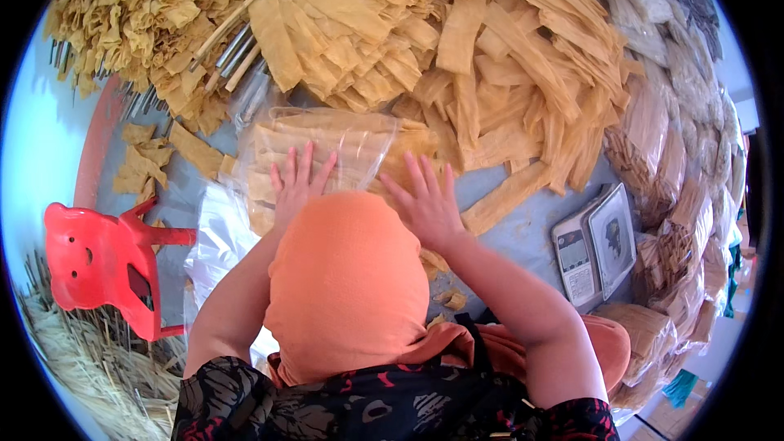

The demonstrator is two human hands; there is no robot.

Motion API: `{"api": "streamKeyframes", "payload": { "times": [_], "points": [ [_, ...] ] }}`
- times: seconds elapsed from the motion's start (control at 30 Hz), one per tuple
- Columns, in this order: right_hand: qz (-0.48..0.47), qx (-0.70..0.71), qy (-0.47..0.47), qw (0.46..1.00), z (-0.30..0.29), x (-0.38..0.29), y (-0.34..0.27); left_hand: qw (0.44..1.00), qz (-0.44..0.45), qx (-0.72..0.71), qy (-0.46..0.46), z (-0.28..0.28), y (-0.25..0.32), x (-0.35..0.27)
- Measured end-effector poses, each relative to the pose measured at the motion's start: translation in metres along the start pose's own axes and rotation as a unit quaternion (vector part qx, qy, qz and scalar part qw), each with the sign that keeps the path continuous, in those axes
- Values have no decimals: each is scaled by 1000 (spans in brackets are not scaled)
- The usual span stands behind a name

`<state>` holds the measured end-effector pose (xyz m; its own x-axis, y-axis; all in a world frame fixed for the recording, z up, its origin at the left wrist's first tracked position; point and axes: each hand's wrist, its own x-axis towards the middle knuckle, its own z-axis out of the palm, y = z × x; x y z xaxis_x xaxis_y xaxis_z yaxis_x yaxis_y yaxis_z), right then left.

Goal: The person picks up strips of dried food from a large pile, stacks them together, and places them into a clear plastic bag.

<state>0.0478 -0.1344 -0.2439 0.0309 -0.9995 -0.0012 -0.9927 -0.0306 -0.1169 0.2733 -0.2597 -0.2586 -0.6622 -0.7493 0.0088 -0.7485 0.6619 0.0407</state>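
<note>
A clear plastic bag (361, 141) holds a stack of flat, tan, dried sheets that look like tofu skin. My left hand (300, 180) lies flat over the bag with its fingers spread. Fingers apart, my right hand (425, 196) rests on the sheets (407, 162) at the bag's right end, where they show past the plastic edge. Neither hand grips anything. Between my forearms, a rounded form in orange cloth (349, 282), apparently my knee, hides the near side of the bag.
Loose tan strips (527, 61) and fanned sheets (349, 30) pile up ahead, with metal rods (236, 49) at left. A red bear-faced stool (98, 257) lies tipped at left beside white plastic (223, 239). At right are a digital scale (594, 245) and stacked filled bags (674, 245).
</note>
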Motion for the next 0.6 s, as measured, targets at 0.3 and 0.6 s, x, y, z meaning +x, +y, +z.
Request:
{"api": "streamKeyframes", "payload": {
  "times": [0.3, 0.6],
  "points": [
    [14, -26, -127, 991, -5, 5, 4, 999, -9, 1, 46, 37, 22, 3],
    [49, 54, -100, 992, -57, -25, 36, 988, 19, -33, -148, -23, 11, 37]
  ]
}}
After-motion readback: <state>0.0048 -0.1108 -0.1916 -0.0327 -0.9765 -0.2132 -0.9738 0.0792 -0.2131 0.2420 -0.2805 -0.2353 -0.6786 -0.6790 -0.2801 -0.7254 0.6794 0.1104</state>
